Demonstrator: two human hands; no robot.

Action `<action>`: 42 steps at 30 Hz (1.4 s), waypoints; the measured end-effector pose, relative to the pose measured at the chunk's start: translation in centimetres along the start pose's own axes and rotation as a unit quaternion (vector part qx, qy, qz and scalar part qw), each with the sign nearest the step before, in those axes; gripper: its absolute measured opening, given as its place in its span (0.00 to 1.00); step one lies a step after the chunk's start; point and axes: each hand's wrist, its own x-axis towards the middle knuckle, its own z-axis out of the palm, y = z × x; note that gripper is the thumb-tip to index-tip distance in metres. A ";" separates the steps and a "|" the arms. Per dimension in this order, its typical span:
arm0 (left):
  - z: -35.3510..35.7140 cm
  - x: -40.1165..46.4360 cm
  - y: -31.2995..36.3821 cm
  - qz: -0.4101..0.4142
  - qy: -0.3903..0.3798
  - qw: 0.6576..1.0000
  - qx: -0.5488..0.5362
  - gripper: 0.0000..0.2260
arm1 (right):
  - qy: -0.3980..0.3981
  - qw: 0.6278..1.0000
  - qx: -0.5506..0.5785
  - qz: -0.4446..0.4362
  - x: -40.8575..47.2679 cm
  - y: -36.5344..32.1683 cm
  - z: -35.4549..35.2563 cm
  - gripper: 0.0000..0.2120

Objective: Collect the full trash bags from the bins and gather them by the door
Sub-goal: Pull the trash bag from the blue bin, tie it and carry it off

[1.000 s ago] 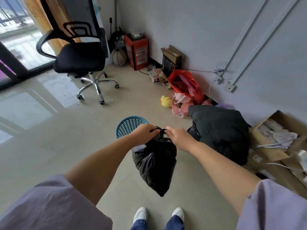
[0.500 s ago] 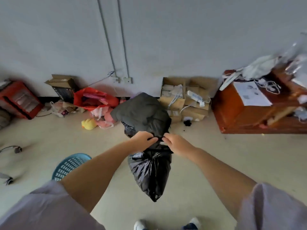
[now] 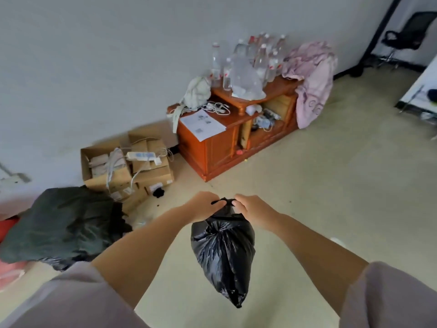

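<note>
At the centre of the head view, just below the middle, a black trash bag [image 3: 223, 252] hangs above the pale floor [image 3: 331, 197], its pointed bottom toward 6 o'clock. Both hands hold it by its gathered neck: the left hand [image 3: 205, 205] pinches the twisted plastic from the 9 o'clock side, and the right hand [image 3: 251, 209] pinches it from the 3 o'clock side, fingers curled, the two nearly meeting over the knot. Grey sleeves [image 3: 71, 301] frame the lower corners.

Toward 9 o'clock, a dark bundle [image 3: 61, 223] lies on the floor, near the wall. Between it and the cabinet, at about 11 o'clock, open cardboard boxes [image 3: 127, 169] stand against the wall with white cables and a power strip across them. At 12 o'clock sits a wooden cabinet [image 3: 212, 147]; a printed sheet [image 3: 202, 124] lies on its lower surface, clear plastic bottles [image 3: 248, 60] crowd its upper surface, and a pink cloth [image 3: 312, 84] drapes over its right end. At 2 o'clock, far off, a black chair [image 3: 411, 31] stands in a doorway.
</note>
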 end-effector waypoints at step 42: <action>-5.9 90.3 52.1 0.274 -0.119 0.954 0.014 0.20 | 0.144 0.950 0.027 0.277 21.4 76.4 -52.5 0.10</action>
